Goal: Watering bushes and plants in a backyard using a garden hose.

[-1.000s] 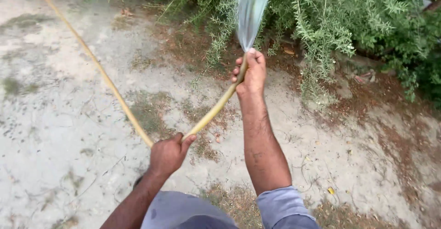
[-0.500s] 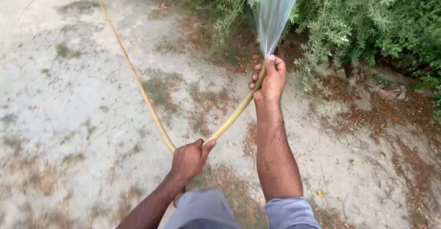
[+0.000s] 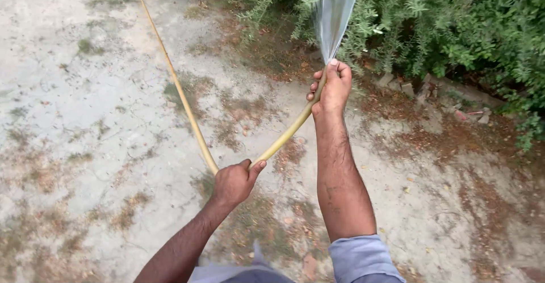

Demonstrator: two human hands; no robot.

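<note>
Pale, cracked concrete ground (image 3: 85,118) carries moss patches, brown leaf litter (image 3: 477,147) and bricks (image 3: 406,87) beside bushes.

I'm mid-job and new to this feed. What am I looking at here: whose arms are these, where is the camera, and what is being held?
There is no machine here. The picture comes from a camera worn on a person's head, looking down at that person's own two bare arms.

The right hand, stretched forward, grips the end of a yellow hose, with the thumb at the outlet. A flat fan of water sprays from there toward the green bushes along the top right.

The left hand, closer to the body, grips the same hose at its bend. From there the hose runs away up to the top edge of the picture.

Below is bare, pale ground with patches of moss and brown leaf litter near the bushes.
</note>
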